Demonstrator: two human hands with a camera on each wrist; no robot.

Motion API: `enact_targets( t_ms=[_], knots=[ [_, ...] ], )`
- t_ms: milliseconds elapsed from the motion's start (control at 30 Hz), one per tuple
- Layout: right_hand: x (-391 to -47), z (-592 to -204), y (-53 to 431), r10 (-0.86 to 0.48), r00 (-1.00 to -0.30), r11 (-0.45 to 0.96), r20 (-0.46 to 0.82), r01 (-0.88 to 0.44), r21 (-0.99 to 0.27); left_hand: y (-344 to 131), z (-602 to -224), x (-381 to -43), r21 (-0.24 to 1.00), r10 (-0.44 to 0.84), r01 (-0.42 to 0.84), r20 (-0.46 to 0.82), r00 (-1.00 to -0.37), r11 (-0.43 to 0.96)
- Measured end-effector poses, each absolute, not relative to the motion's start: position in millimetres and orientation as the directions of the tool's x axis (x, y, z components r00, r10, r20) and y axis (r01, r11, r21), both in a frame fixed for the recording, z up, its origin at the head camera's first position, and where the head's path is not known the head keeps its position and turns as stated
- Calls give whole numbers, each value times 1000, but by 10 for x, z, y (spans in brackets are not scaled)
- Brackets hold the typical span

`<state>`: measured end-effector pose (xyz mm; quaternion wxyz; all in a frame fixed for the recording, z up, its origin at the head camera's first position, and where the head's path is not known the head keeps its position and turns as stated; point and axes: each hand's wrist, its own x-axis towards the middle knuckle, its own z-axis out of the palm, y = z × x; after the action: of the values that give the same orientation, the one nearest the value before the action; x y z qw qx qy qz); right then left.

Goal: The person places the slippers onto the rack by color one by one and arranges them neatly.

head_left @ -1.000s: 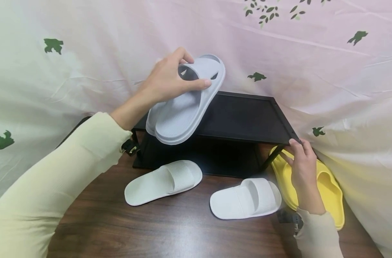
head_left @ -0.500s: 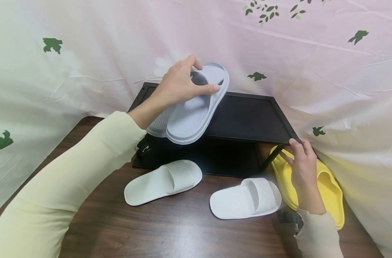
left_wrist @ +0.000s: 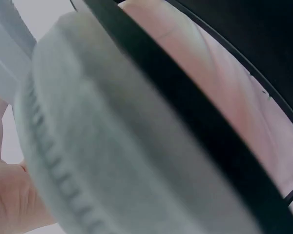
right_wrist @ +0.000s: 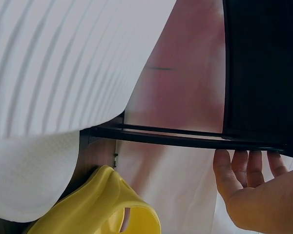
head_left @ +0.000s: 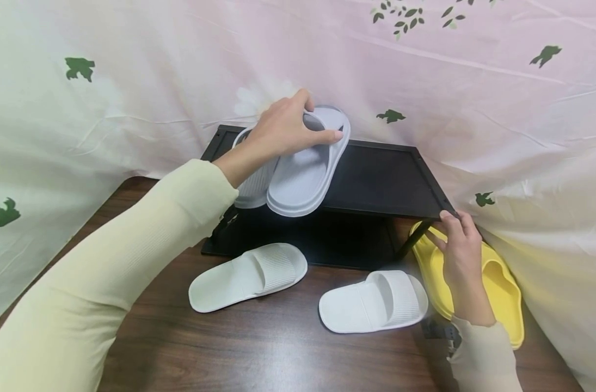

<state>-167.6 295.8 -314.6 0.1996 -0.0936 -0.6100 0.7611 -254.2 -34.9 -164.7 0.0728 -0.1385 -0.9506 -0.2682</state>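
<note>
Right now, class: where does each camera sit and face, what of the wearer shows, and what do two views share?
Head: on the head, facing forward and down at the black rack; left hand, right hand, sleeves show.
Left wrist: on that wrist, facing a blurred pale shape; part of the left hand shows.
Right wrist: on that wrist, facing the black rack; right hand shows.
Head and right wrist share the yellow slipper.

The gray slippers [head_left: 298,185] near the left edge of the dull, black metal shelf [head_left: 386,177] look like smooth plastic. The wooden table [head_left: 204,348] is shiny, with smooth yellow slippers [head_left: 509,307] by its right edge, and the white slippers [head_left: 229,283] have bumpy straps [head_left: 277,267].
</note>
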Motion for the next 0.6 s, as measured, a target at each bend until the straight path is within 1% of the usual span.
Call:
enact_targets(
  t_ms=[267,467,600],
  knots=[
    [-1676,-3143,2955,415,-904,-175,102,-189,-966,-316,-1582,-2561,433,252,297,160,-954,851],
    [-1672,-3150,2958,425,-899,-166,102,-188,-968,-254,-1589,-2578,427,275,295,108,-955,855],
    [-1666,-3154,2959,426,-900,-157,98,-180,-971,-200,-1629,-2598,367,307,326,110,-945,871]
  ],
)
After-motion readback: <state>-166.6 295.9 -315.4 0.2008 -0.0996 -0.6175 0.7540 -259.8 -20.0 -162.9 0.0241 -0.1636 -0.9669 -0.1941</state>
